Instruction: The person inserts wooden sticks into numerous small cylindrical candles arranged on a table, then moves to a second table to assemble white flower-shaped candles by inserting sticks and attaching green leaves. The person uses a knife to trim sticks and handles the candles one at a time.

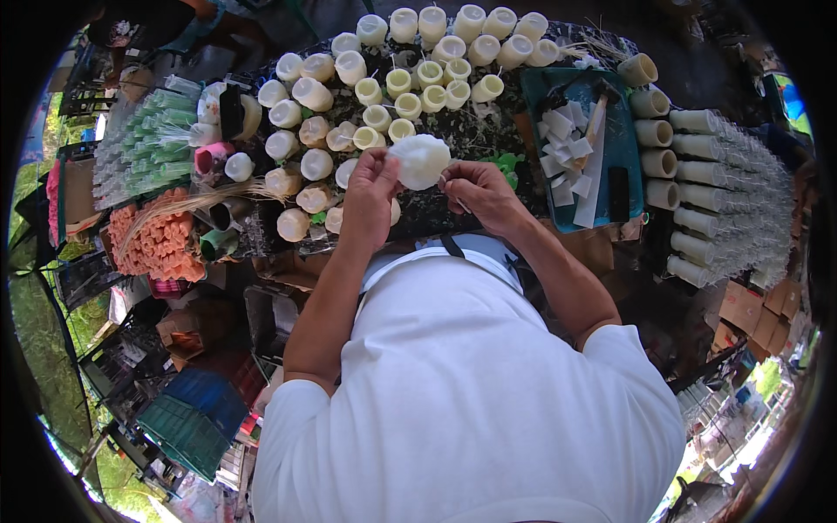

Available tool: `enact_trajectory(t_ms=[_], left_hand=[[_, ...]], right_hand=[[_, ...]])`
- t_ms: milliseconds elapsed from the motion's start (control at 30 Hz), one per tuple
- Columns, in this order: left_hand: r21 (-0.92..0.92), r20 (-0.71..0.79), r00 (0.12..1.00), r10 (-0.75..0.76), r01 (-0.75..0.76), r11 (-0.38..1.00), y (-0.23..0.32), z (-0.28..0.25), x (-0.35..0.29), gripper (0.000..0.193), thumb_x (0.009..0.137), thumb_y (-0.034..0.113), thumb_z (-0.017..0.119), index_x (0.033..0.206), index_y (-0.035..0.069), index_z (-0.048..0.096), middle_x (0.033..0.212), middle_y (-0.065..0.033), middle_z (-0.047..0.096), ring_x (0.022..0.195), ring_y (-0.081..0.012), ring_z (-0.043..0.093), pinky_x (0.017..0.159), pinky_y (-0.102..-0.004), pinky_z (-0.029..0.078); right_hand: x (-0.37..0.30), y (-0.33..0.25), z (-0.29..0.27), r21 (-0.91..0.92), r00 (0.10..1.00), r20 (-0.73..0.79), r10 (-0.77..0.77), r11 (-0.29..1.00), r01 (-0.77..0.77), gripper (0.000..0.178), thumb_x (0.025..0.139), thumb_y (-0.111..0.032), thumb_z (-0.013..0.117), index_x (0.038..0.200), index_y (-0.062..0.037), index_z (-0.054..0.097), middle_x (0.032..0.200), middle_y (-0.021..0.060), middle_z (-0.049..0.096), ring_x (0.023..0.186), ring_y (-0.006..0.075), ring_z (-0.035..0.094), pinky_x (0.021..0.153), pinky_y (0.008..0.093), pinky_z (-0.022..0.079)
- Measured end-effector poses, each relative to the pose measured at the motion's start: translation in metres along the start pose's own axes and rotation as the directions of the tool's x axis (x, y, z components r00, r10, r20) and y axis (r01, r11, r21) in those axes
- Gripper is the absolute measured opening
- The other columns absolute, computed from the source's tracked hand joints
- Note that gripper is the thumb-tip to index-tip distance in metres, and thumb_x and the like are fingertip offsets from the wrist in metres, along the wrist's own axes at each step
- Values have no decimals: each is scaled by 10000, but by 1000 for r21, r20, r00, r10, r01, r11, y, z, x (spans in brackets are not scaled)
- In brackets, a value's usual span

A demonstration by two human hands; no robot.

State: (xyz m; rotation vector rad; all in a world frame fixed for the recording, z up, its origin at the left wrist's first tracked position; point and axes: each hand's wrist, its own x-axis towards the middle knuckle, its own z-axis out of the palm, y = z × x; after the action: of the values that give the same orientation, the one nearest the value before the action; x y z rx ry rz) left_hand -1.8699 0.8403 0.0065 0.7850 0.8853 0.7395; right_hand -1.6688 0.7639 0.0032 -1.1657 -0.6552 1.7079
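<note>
My left hand pinches the edge of a white, rounded lump of wax with a rough, scalloped rim, held up over the table. On the other side of it my right hand is closed, thumb and forefinger together at the lump's right edge. A thin pale bit shows under those fingers, too small to name. Just beyond the hands stand several hollow, pale yellow candles with wicks sticking up. More whitish, closed-ended candles lie or stand to the left and along the far side.
A teal tray at the right holds white slips, a hammer and a dark flat object. Farther right are rows of white cylinders. Green bundles and orange pieces lie left. Crates stand lower left.
</note>
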Motion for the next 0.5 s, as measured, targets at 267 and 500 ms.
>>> enact_trajectory(t_ms=[267, 500], left_hand=[[652, 603, 588, 539, -752, 91, 33, 54, -44, 408, 885, 3, 716, 1268, 44, 583, 1319, -192, 583, 1210, -420, 599, 1021, -432, 502], [639, 240, 891, 386, -444, 628, 25, 38, -38, 399, 921, 165, 779, 1235, 3, 592, 1260, -126, 645, 1097, -157, 632, 918, -321, 532]], right_hand=[[-25, -26, 15, 9, 981, -10, -195, 981, 195, 219, 925, -13, 543, 1104, 0, 669, 900, 18, 683, 830, 91, 604, 752, 277, 506], [-28, -33, -2, -354, 954, 268, -134, 907, 227, 174, 876, -30, 575, 999, 32, 682, 819, 10, 642, 750, 76, 541, 676, 256, 462]])
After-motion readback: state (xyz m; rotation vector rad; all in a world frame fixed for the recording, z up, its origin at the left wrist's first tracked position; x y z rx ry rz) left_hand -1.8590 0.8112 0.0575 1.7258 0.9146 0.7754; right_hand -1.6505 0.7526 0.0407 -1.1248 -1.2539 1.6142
